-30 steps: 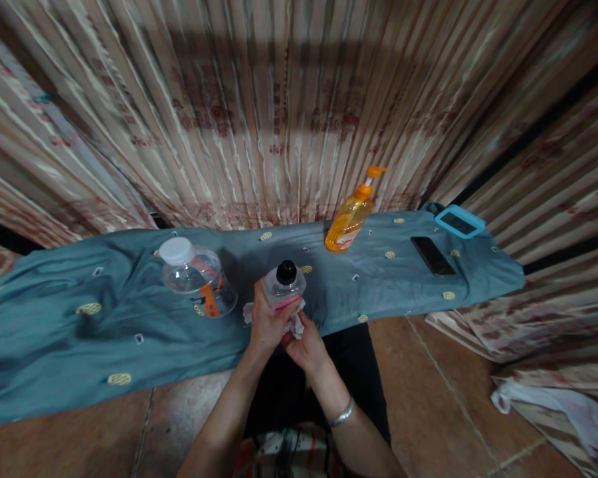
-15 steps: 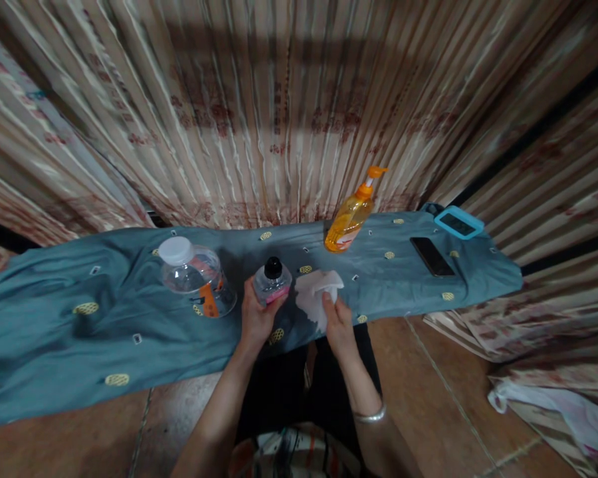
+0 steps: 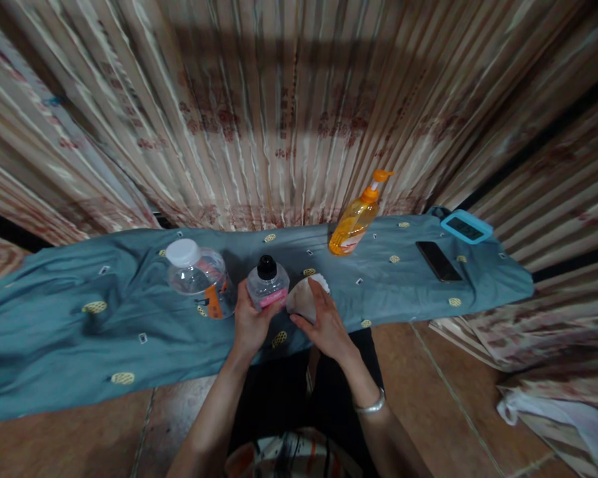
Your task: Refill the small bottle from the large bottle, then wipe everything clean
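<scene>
Bottle, clasped in the grip of the left hand, between jar and tissue.
The right hand, its grip loosely curved, holds the tissue, which was spread wider half a second ago.

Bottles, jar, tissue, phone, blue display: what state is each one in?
Black-capped bottle: cap on, held in the left hand.
Tissue: held in the right hand, partly covered by it.
Pump bottle: standing, pump on, orange liquid inside.
Jar: standing, white lid on.
Phone: lying flat, screen dark.
Blue display: too small to read.
</scene>
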Available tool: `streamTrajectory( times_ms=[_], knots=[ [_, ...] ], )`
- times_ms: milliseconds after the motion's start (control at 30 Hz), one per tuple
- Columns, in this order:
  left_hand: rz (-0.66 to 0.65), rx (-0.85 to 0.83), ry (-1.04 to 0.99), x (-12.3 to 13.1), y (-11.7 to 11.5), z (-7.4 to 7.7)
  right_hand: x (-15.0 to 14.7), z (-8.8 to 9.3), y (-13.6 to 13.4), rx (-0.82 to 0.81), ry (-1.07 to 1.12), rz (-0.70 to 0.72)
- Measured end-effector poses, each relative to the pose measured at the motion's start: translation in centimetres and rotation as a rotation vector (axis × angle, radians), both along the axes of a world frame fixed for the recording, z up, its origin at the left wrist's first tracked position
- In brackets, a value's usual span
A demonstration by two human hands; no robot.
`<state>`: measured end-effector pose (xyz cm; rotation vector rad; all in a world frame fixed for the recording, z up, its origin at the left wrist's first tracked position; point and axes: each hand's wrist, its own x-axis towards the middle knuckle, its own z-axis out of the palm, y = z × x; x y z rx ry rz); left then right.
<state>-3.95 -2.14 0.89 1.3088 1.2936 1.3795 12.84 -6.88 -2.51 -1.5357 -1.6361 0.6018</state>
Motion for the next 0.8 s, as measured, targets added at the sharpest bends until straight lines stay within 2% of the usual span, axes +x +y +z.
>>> streamTrajectory(
  times_ms=[100, 233, 433, 567, 800],
  knots=[
    [-0.021, 0.024, -0.012, 0.6, 0.4, 1.2, -1.2, 2.5, -0.1, -0.011, 0.122, 0.054],
    [-0.096, 0.042, -0.06, 2.6, 1.0, 2.1, -2.7, 3.9, 0.6, 0.01, 0.232, -0.04],
    [-0.202, 0.057, -0.134, 6.4, 1.9, 2.0, -1.7, 4.1, 1.1, 0.026, 0.337, -0.212],
    [-0.262, 0.064, -0.119, 8.5, 2.5, 1.5, 0.1, 3.8, 1.4, 0.005, 0.313, -0.269],
    [-0.354, 0.091, -0.064, 11.6, 3.5, 0.5, 2.9, 2.7, 2.3, -0.004, 0.218, -0.449]
  ],
)
